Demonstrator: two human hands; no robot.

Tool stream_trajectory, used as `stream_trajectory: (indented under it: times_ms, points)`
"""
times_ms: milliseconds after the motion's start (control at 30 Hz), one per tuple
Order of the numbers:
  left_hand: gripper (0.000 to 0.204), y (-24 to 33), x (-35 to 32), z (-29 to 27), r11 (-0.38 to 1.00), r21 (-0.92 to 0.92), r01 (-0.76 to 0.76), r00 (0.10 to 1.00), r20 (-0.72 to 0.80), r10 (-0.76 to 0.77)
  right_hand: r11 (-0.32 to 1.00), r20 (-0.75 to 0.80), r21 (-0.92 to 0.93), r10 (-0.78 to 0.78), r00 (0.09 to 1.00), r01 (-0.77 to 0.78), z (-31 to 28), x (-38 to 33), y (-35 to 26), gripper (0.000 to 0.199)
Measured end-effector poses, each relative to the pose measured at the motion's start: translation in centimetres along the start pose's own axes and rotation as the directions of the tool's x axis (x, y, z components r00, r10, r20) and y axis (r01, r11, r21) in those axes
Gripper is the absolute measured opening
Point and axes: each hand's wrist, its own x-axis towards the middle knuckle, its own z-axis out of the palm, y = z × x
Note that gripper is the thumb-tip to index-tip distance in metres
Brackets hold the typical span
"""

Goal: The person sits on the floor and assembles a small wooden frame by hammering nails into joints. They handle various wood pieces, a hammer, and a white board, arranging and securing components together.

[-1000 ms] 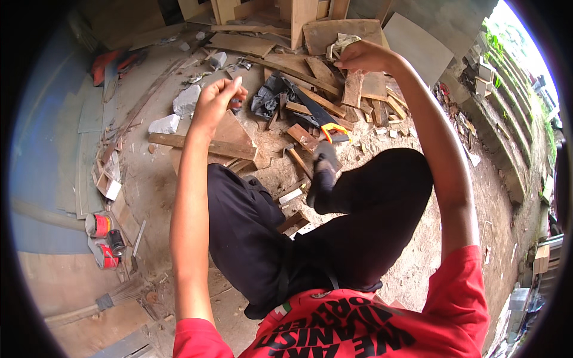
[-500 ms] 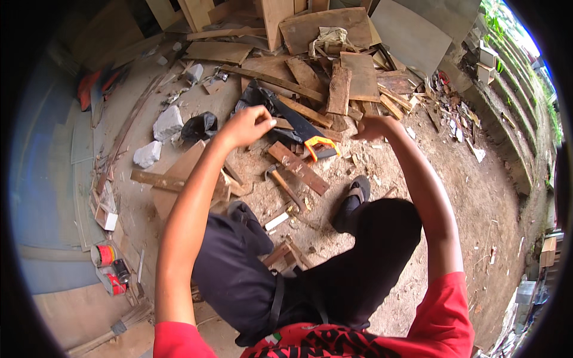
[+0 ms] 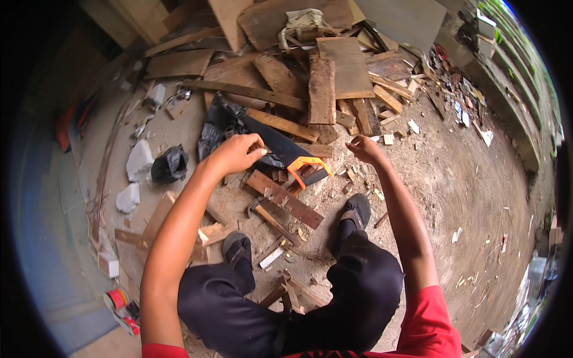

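My left hand (image 3: 237, 153) hangs over the rubble with curled fingers, thumb and forefinger close together; I cannot make out anything between them. Right beside it lies a handsaw (image 3: 276, 143) with a dark blade and an orange-and-black handle, partly on black plastic sheeting (image 3: 216, 122). To the right of the saw handle, my right hand (image 3: 364, 149) is in the air, fingers bent downward and together, their tips partly hidden. Below the saw is a brown wooden board (image 3: 286, 200). Nearer my feet, a hammer (image 3: 273, 222) with a wooden handle rests on the ground.
Planks and plywood scraps (image 3: 346, 68) are heaped ahead. Pale concrete lumps (image 3: 139, 161) and a crumpled black bag (image 3: 170, 164) sit at left. My sandalled feet (image 3: 357, 212) stand among wood offcuts (image 3: 292, 292). A stepped edge (image 3: 501, 119) runs along the right.
The view has shifted, so the saw, hammer and boards appear further left. Both hands appear lower in the picture, about the same distance from the saw. My left foot shows more fully.
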Motion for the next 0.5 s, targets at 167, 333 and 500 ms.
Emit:
stream_trajectory:
  times_ms: [167, 333, 500]
  points:
    - [0.030, -3.3, 2.2, 3.2, 0.999, -0.019, -0.036, 0.993, 0.108, 0.038, 0.996, -0.299, 0.087, 0.054, 0.953, -0.029, -0.4, 3.8, 0.8, 0.050]
    - [0.028, -6.9, 2.9, 3.8, 0.999, -0.006, -0.050, 0.993, 0.110, 0.051, 0.990, -0.675, 0.111, 0.140, 0.725, -0.088, 0.0, 9.7, 5.6, 0.059]
    - [0.025, -9.7, 2.8, 3.6, 1.000, 0.000, 0.018, 0.999, 0.026, -0.018, 0.989, -0.726, 0.129, 0.049, 0.686, 0.066, -0.7, 14.5, 3.5, 0.070]
